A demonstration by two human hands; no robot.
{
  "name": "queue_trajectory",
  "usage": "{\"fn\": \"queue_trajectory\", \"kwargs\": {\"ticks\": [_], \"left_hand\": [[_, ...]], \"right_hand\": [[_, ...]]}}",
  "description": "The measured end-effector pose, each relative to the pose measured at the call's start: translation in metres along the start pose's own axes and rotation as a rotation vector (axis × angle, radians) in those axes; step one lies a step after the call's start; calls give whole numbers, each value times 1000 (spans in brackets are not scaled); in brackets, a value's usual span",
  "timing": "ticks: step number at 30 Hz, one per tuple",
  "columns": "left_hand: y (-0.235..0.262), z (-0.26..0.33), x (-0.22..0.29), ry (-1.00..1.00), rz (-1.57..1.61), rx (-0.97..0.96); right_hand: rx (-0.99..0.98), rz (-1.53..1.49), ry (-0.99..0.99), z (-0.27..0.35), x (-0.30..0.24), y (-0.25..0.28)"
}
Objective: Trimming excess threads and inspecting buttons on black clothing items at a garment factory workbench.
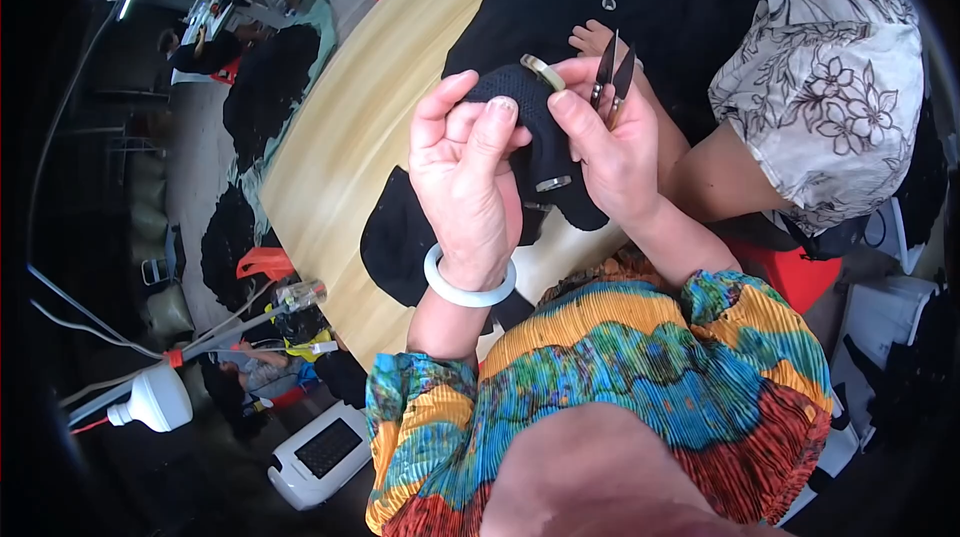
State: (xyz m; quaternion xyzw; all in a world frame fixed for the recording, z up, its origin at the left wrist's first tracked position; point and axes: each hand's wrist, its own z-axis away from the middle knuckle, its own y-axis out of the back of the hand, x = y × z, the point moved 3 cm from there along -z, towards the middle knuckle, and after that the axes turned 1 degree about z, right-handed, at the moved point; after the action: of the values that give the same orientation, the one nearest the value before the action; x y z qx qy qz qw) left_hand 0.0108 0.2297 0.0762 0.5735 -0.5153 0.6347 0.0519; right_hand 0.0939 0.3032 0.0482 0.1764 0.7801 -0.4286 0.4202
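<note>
Between my two hands, above the table, is a piece of black knitted garment point(546, 142). My left hand point(462, 162) is closed on its folded edge, thumb pressed against the curled fingers. A shiny, pale-rimmed button point(543, 73) stands out at the top of the knit, beside my right thumb and forefinger. Lower on the same fabric another button point(553, 184) shows. My right hand point(618, 152) grips a pair of thread snips point(611, 82) against the palm, dark blades pointing up and apart. That hand's thumb and forefinger are also at the garment's edge, near the top button.
Across the pale wooden table point(340, 87) lies a larger black garment point(540, 7) with several buttons. At the right, a person in a white flowered garment point(830, 87) rests a hand point(592, 41) near it. A white bulb point(160, 399) on a pole stands at the lower left.
</note>
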Motion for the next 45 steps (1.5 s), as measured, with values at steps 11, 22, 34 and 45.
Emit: {"fn": "queue_trajectory", "kwargs": {"ticks": [11, 22, 34, 45], "left_hand": [[-35, -16, -19, 63, 27, -180], [-29, -26, -34, 321, 66, -86], [-24, -40, -45, 356, 12, -133], [-18, -42, -53, 367, 0, -125]], "right_hand": [[95, -113, 53, -11, -19, 23], [91, -57, 91, -15, -9, 38], [104, 70, 149, -26, -4, 45], [56, 176, 31, -21, 4, 53]]}}
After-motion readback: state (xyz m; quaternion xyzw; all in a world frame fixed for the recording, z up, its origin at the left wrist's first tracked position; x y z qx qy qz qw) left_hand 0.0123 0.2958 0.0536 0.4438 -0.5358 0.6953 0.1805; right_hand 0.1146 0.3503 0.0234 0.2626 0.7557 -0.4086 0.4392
